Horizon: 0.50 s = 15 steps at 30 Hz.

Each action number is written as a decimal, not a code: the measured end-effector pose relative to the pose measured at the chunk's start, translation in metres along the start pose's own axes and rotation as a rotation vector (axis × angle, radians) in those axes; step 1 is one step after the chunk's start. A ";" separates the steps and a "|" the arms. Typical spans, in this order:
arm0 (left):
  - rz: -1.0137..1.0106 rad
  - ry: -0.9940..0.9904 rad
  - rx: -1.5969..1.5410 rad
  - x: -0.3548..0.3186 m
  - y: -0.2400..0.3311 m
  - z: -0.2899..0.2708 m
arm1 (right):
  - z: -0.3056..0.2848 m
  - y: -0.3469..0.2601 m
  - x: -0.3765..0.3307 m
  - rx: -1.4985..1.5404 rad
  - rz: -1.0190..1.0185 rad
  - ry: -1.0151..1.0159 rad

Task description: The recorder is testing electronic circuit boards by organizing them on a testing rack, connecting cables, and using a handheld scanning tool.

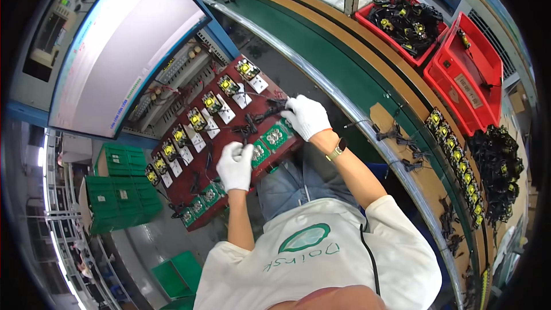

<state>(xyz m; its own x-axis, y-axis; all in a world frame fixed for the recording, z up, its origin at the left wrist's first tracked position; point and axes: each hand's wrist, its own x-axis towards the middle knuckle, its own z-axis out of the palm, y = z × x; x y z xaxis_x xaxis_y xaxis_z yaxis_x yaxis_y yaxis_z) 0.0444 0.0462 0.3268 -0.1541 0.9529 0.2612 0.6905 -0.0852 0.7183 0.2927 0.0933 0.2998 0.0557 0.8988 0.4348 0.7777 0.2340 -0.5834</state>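
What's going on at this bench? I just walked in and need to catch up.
A person in white gloves sits at a dark red fixture board loaded with a row of small circuit boards with yellow parts. The left hand rests near the board's lower edge by green sockets, and the right hand touches black wires near its upper edge. Red bins and more small boards lie along the green conveyor.
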 end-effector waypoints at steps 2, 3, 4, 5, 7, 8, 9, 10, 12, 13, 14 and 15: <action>-0.010 0.012 -0.042 -0.004 -0.002 0.017 | 0.001 0.005 0.005 -0.061 -0.043 -0.029; -0.020 0.018 -0.065 -0.006 -0.002 0.023 | 0.000 0.006 0.006 -0.093 -0.065 -0.048; -0.093 -0.010 -0.127 -0.007 0.000 0.025 | -0.002 0.005 0.007 -0.138 -0.067 -0.087; -0.031 0.039 -0.090 -0.007 0.003 0.025 | -0.004 0.003 0.008 -0.124 -0.103 -0.067; -0.014 0.080 -0.128 -0.001 0.013 0.018 | -0.011 -0.007 0.010 -0.079 -0.136 0.057; -0.011 0.103 -0.148 0.004 0.020 0.015 | -0.015 -0.013 0.013 -0.056 -0.155 0.114; -0.061 0.097 -0.198 0.008 0.027 0.010 | -0.018 -0.020 0.016 -0.038 -0.136 0.126; 0.093 0.211 -0.131 0.015 0.034 0.005 | -0.023 -0.025 0.023 0.007 -0.199 0.183; 0.264 0.313 -0.065 0.032 0.043 -0.006 | -0.024 -0.038 0.039 0.075 -0.238 0.158; 0.287 0.252 -0.012 0.046 0.048 -0.005 | -0.024 -0.042 0.051 0.067 -0.224 0.132; 0.328 0.206 0.025 0.055 0.051 -0.007 | -0.024 -0.045 0.057 0.066 -0.253 0.188; 0.305 0.067 0.178 0.060 0.053 -0.009 | -0.025 -0.048 0.063 0.074 -0.236 0.100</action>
<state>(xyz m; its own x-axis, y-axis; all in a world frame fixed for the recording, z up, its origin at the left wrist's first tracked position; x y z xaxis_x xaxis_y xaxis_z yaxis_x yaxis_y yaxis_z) 0.0659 0.0964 0.3864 0.0361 0.8696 0.4924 0.8235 -0.3050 0.4783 0.2747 0.1299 0.3720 -0.0568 0.7758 0.6284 0.7292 0.4622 -0.5046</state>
